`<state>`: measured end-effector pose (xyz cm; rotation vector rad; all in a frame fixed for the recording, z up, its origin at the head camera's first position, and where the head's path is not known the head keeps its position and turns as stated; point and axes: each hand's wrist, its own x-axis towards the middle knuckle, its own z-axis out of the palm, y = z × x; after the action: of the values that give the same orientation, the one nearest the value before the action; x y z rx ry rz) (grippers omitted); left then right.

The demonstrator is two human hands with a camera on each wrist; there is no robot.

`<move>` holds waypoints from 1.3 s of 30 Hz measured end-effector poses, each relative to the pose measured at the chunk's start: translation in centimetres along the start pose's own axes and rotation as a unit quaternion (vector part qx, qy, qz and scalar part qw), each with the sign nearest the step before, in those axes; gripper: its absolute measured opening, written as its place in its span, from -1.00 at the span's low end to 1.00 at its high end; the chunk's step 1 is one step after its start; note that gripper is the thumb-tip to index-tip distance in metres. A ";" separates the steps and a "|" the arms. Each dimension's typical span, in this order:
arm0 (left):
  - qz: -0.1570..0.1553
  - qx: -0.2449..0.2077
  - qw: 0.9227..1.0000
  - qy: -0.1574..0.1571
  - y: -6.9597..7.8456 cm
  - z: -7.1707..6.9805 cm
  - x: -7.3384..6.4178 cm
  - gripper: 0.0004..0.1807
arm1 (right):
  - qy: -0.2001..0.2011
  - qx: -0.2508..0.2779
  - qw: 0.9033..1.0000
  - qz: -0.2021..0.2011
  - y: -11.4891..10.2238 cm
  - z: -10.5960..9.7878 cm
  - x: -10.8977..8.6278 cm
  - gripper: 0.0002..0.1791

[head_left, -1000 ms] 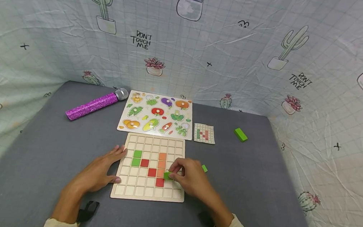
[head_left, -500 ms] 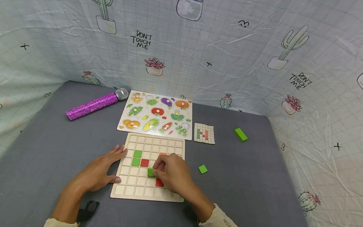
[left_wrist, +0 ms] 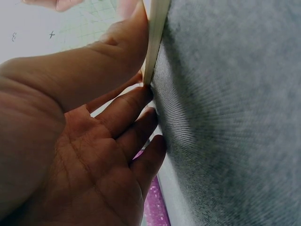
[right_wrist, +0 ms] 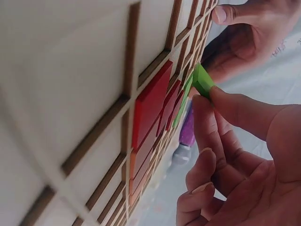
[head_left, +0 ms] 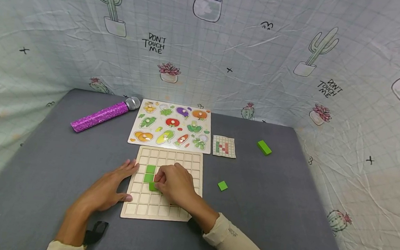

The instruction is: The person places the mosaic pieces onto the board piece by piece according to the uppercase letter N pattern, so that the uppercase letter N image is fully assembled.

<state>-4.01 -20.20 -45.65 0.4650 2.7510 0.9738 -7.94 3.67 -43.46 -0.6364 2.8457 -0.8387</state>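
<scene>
A wooden grid board (head_left: pixel 193 158) lies on the grey table. My left hand (head_left: pixel 107 186) rests at its left edge, thumb and fingers spread and touching the rim. Between thumb and fingertips, my right hand (head_left: pixel 177 184) pinches a green tile (right_wrist: pixel 203 81) close over the board, just below two green tiles (head_left: pixel 149 173) set in one column. In the right wrist view red tiles (right_wrist: pixel 148 106) and orange tiles (right_wrist: pixel 143 151) sit in cells; in the head view my right hand hides most of them.
Behind the board lies a vegetable puzzle (head_left: pixel 171 127), with a small pattern card (head_left: pixel 224 146) to its right. A loose green tile (head_left: pixel 222 185) and a green block (head_left: pixel 264 147) lie on the right. A glittery purple microphone (head_left: pixel 102 116) lies at back left.
My right hand has carried the green tile leftward across the board, from beside the orange column to below the two green tiles. The left hand has stayed at the board's edge.
</scene>
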 end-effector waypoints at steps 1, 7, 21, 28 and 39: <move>0.000 0.000 1.000 0.000 0.0 0.0 0.0 0.04 | 0.003 -0.004 1.000 -0.001 -0.1 0.2 0.2 -0.78; -0.007 -0.001 1.000 -0.005 -0.1 0.0 0.1 0.05 | 0.006 -0.021 1.000 -0.005 -0.7 0.8 1.1 -0.77; 0.000 -0.001 1.000 0.003 -0.1 0.1 0.0 0.04 | -0.048 -0.054 0.997 -0.027 -1.1 1.4 1.6 -0.77; -0.005 0.000 1.000 -0.002 -0.1 0.0 0.1 0.05 | -0.075 -0.046 0.995 -0.041 -0.7 0.8 1.4 -0.81; -0.014 0.001 1.000 -0.007 0.1 -0.1 0.1 0.04 | -0.115 0.022 0.991 -0.072 2.0 -1.8 0.3 -0.82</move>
<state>-4.13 -20.12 -45.56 0.4323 2.7389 0.9571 -9.34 5.96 -42.98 -0.8796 2.5939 -0.7878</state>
